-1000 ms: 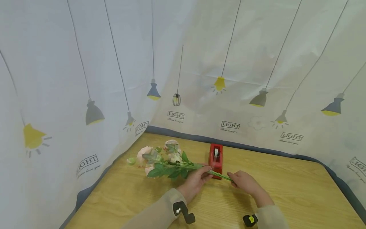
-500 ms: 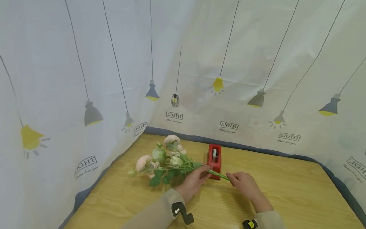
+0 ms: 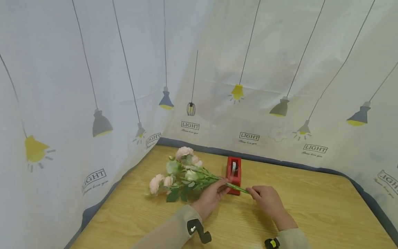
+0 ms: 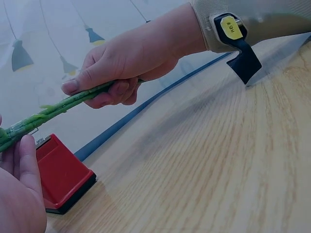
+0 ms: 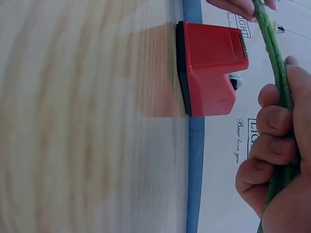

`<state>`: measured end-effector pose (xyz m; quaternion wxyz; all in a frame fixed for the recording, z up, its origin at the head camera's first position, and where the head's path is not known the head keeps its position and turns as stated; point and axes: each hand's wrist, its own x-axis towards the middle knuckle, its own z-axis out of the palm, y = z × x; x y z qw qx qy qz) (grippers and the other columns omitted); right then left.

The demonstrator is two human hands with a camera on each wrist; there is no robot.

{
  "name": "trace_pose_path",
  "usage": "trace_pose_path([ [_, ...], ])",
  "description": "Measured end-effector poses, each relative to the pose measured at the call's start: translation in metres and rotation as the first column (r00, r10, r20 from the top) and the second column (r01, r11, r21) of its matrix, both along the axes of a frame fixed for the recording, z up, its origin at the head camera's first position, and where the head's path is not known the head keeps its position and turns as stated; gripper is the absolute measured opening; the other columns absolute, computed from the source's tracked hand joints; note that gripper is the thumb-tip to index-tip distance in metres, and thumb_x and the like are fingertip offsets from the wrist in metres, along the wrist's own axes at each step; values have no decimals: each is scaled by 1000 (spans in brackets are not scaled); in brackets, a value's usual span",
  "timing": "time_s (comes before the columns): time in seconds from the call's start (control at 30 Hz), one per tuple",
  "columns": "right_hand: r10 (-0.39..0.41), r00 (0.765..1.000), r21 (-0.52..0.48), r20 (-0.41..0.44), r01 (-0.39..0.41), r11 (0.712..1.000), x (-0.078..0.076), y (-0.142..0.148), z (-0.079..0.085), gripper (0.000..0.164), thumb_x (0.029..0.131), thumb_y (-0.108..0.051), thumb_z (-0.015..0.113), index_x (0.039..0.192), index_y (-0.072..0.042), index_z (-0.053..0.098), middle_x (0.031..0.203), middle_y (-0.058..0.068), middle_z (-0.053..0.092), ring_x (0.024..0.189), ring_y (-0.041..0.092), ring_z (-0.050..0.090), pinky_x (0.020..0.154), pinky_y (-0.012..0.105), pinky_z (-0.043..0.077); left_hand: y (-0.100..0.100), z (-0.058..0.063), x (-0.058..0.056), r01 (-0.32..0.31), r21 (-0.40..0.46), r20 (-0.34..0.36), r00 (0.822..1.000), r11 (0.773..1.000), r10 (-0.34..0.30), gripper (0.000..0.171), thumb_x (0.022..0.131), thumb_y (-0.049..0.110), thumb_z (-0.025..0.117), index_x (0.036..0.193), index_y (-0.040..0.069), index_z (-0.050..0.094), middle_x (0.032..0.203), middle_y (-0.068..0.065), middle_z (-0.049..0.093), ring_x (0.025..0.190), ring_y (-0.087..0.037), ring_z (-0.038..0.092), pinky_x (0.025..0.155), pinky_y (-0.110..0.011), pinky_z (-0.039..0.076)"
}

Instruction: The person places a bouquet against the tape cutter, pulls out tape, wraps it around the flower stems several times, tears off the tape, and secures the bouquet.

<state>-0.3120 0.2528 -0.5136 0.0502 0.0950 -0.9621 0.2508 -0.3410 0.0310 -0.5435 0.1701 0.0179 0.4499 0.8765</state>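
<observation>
A bunch of flowers (image 3: 184, 153) with pale pink and whitish blooms and green leaves lies across both hands, heads to the left. My left hand (image 3: 209, 196) pinches the stems just below the leaves. Farther down, my right hand (image 3: 268, 201) grips the stem ends, fingers curled round them in the right wrist view. Between the hands a short length of green stems (image 3: 238, 188) shows. Close to the left fingertips, the left wrist view shows a shiny clear band, perhaps tape, on the stems. A red tape dispenser (image 3: 234, 170) stands just behind the stems, its front partly hidden by them.
The wooden table (image 3: 326, 204) extends to both sides of the hands. A white sheet (image 3: 217, 114) printed with lamps hangs behind and to the left, with a blue band (image 3: 267, 159) along the table edge. Black camera mounts (image 3: 199, 231) sit on the wrists.
The flower bunch has turned about its stems, so the blooms and leaves lie differently and the lower pink bloom sits lower. Both hands stay on the stems, nearly in place.
</observation>
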Motion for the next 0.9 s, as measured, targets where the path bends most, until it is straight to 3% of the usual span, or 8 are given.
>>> trace_pose_path([
  [0.17, 15, 999, 7, -36, -15, 1000, -1, 1, -2, 39, 100, -36, 57, 66, -15, 58, 55, -7, 39, 51, 9, 34, 50, 22, 28, 1, 1, 2, -19, 26, 4, 1000, 999, 19, 11, 93, 20, 69, 100, 12, 69, 110, 0, 73, 92, -10, 67, 89, -24, 58],
  [0.5, 28, 997, 3, -70, -28, 1000, 0, 1, -3, 34, 98, -38, 59, 71, -17, 60, 56, -8, 39, 52, 7, 35, 51, 22, 28, 0, 5, 4, 0, 5, 5, 1000, 1000, 0, 12, 94, 22, 68, 102, 15, 64, 116, -2, 70, 96, -10, 67, 98, -28, 55],
  [0.73, 53, 990, 30, -131, -49, 998, 2, 2, -2, 40, 96, -45, 59, 67, -19, 56, 54, -10, 37, 50, 5, 32, 49, 20, 27, 0, 2, 3, 6, 8, 1, 1000, 1000, -6, 20, 94, 24, 68, 109, 13, 60, 118, -3, 69, 98, -11, 66, 93, -24, 56],
  [0.9, 48, 986, 46, -157, -41, 998, 3, 3, 0, 34, 94, -43, 63, 69, -20, 61, 54, -12, 40, 50, 4, 34, 50, 20, 29, 2, 3, 3, -20, 55, 22, 1000, 998, 19, 12, 94, 20, 67, 103, 13, 62, 112, -2, 73, 91, -10, 68, 90, -23, 58],
])
